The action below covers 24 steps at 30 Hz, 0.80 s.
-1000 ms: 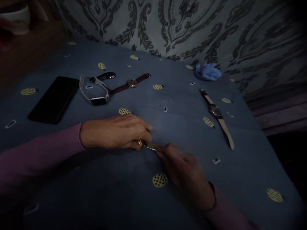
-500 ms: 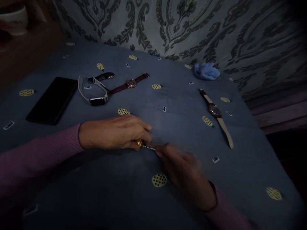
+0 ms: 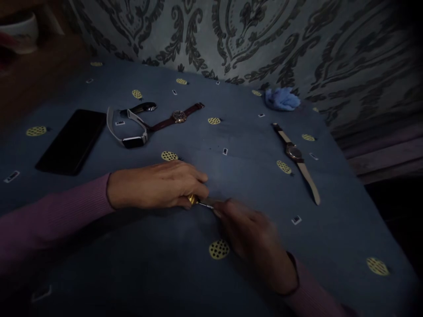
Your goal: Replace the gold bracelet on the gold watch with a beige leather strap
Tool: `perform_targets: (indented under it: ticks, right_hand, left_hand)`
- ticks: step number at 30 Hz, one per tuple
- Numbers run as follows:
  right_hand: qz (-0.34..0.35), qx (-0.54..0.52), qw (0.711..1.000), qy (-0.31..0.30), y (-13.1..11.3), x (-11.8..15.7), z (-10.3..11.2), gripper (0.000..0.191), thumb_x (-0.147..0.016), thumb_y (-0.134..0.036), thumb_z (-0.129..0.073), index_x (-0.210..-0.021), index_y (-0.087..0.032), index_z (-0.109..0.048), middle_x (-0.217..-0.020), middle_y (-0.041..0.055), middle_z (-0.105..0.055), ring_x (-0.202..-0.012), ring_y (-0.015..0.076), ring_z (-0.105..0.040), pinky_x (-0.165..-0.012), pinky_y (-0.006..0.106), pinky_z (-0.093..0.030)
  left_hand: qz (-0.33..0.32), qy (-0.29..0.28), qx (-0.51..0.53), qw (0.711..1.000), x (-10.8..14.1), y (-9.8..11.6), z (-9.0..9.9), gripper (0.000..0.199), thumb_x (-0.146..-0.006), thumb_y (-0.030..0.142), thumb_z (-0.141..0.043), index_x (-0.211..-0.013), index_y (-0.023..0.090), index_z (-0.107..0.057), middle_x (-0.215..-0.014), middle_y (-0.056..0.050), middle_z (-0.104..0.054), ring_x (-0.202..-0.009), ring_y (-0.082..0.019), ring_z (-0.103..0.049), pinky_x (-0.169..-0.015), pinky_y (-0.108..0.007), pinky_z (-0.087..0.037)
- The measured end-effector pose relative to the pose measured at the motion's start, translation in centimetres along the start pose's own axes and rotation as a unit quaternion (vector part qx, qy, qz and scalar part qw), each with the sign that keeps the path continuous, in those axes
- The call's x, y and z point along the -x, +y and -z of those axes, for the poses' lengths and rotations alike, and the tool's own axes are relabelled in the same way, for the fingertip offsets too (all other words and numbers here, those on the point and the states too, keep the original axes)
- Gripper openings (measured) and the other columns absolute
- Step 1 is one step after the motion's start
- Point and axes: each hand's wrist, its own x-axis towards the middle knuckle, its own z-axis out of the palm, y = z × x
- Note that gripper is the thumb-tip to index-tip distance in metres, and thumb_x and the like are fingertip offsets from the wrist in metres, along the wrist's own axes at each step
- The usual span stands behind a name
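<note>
Low in the middle, my left hand (image 3: 158,185) is closed, thumb and fingers pinching a small shiny gold-coloured piece (image 3: 192,199), perhaps a watch case; most of it is hidden under the fingers. To its right, my right hand (image 3: 251,235), smeared by motion, is closed on a thin metal tool (image 3: 206,205). The tool's tip reaches the gold-coloured piece, and its handle is hidden in the hand. Beyond the left hand lie a smartwatch (image 3: 134,141) with a pale strap, a watch with a brown strap (image 3: 179,116) and a dark-strapped watch (image 3: 143,108).
A dark phone or tablet (image 3: 73,141) lies at the left. On the right is a watch with a beige-backed strap (image 3: 294,152); behind it sits a crumpled blue cloth (image 3: 282,98). The blue patterned tablecloth (image 3: 244,163) meets a wall. A white bowl (image 3: 24,33) stands upper left.
The view has shifted very slightly. Both hands stay in nearly the same place, with the tool still against the gold-coloured piece; my right hand is blurred in both frames.
</note>
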Motion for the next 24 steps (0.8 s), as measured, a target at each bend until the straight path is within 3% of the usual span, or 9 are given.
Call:
perform_targets:
  ticks: [6,12,24]
  right_hand:
    - [0.003,-0.005,1.000,0.001,-0.10,-0.16,0.14,0.023,-0.094,-0.005,-0.037,-0.083,-0.018,-0.053,-0.063,-0.0028,-0.050,-0.049,0.0093,-0.049,-0.047,0.021,-0.038]
    - [0.000,-0.010,1.000,0.013,-0.03,-0.02,0.03,0.022,-0.094,-0.006,-0.039,-0.080,-0.020,-0.049,-0.064,-0.0030,-0.051,-0.047,0.0094,-0.047,-0.045,0.021,-0.037]
    - [-0.004,-0.002,1.000,0.018,-0.08,0.06,-0.07,0.023,-0.094,-0.005,-0.038,-0.084,-0.017,-0.055,-0.063,-0.0021,-0.053,-0.050,0.0099,-0.052,-0.048,0.021,-0.041]
  left_hand:
    - [-0.008,0.006,-0.007,1.000,0.01,0.08,0.03,0.013,-0.086,0.006,-0.063,-0.086,0.018,-0.057,-0.092,0.000,-0.060,-0.085,-0.014,-0.056,-0.085,-0.027,-0.043]
    - [-0.027,0.020,0.006,0.999,-0.22,0.17,0.12,0.013,-0.088,0.006,-0.060,-0.087,0.017,-0.053,-0.085,0.001,-0.058,-0.079,-0.013,-0.055,-0.075,-0.025,-0.042]
    - [0.030,0.027,0.037,0.999,0.15,-0.13,-0.12,0.012,-0.086,0.011,-0.066,-0.092,0.016,-0.056,-0.102,-0.004,-0.062,-0.098,-0.017,-0.056,-0.081,-0.026,-0.044]
